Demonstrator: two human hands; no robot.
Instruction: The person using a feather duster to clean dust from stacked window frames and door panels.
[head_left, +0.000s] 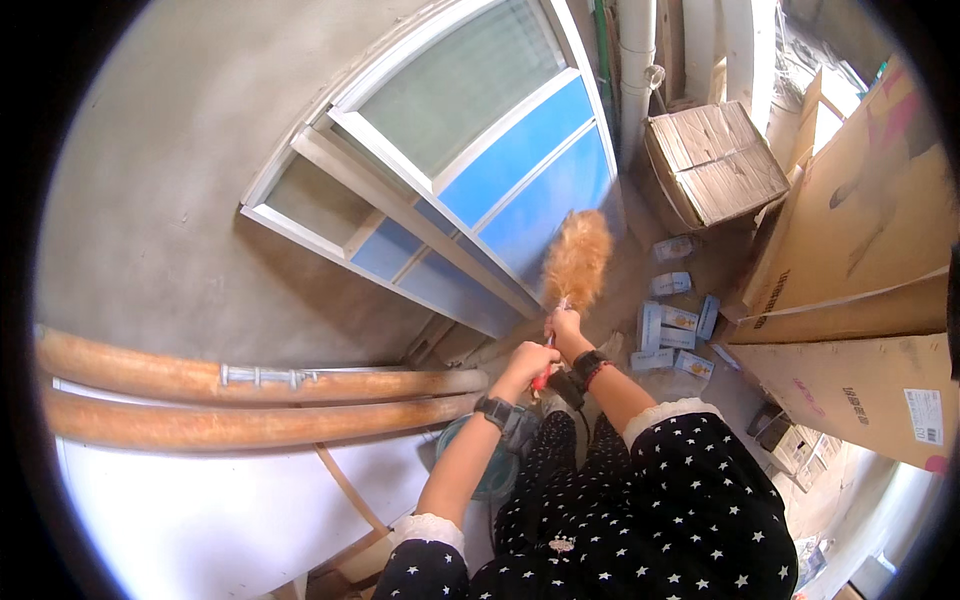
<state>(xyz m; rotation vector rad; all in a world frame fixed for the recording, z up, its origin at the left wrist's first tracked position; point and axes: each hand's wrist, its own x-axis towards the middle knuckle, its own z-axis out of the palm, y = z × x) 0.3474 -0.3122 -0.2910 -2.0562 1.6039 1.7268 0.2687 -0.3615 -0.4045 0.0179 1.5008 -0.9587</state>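
Note:
Both hands grip the handle of a fluffy tan duster (577, 255), one above the other. My right hand (564, 324) is closed around it just below the fluffy head. Lower down, near the red end of the handle (540, 377), my left hand (531, 361) is wrapped on it. The duster's head is slightly blurred and overlaps the lower blue panel of a white-framed door panel (551, 199) with glass on top. Whether it touches the panel I cannot tell. A second framed panel (420, 259) leans behind the first, against the wall.
Two long brown tubes (262, 427) lie at the left above a white board (225, 510). A teal bucket (487, 480) is partly hidden by my left arm. Several small printed boxes (675, 337) lie on the floor. A closed carton (720, 161) and large cardboard boxes (847, 300) stand at the right.

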